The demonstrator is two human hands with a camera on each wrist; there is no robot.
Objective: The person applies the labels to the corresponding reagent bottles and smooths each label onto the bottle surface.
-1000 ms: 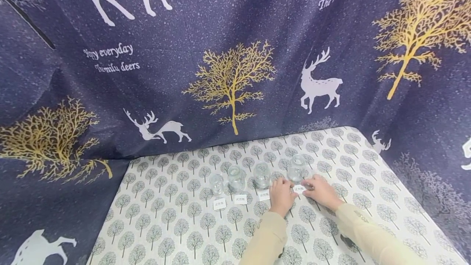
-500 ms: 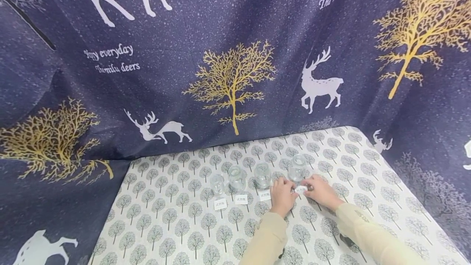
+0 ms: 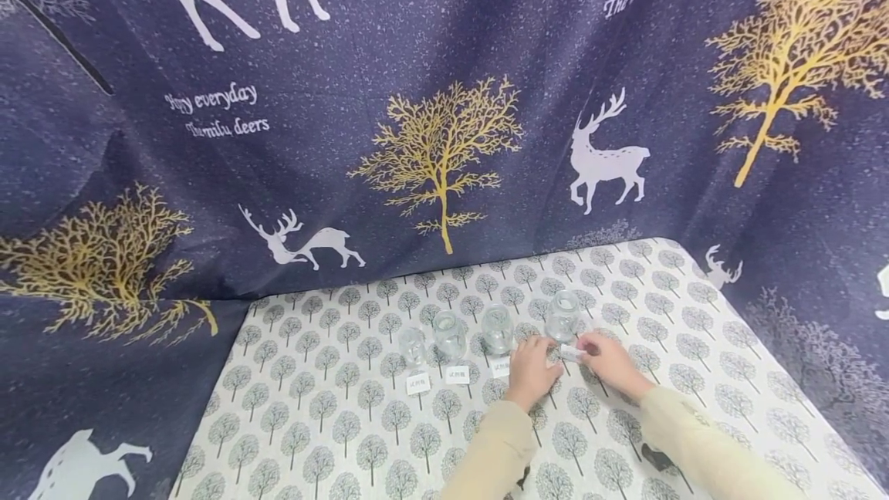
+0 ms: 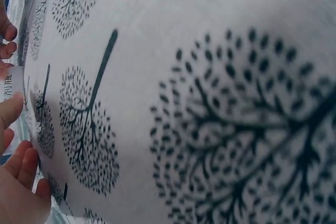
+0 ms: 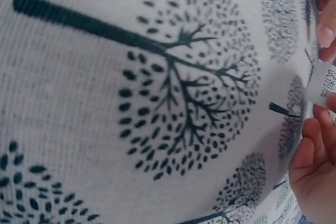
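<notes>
two hands on a small paper label

head view: the left hand [image 3: 531, 369] and right hand [image 3: 610, 362] meet at a white paper label [image 3: 571, 353], fingers curled and pinching it just above the tree-print tablecloth [image 3: 333, 423], in front of the rightmost of four glass jars [image 3: 562, 316]. three more labels [image 3: 457, 374] lie before the other jars.

left wrist view: fingertips [image 4: 11, 109] touch the label's edge [image 4: 10, 83].

right wrist view: fingers [image 5: 315, 156] hold the label [image 5: 323, 83] above the cloth.

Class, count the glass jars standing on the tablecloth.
4, in a row: jar, jar, jar, jar nearest the hands. None seems hidden.
</notes>
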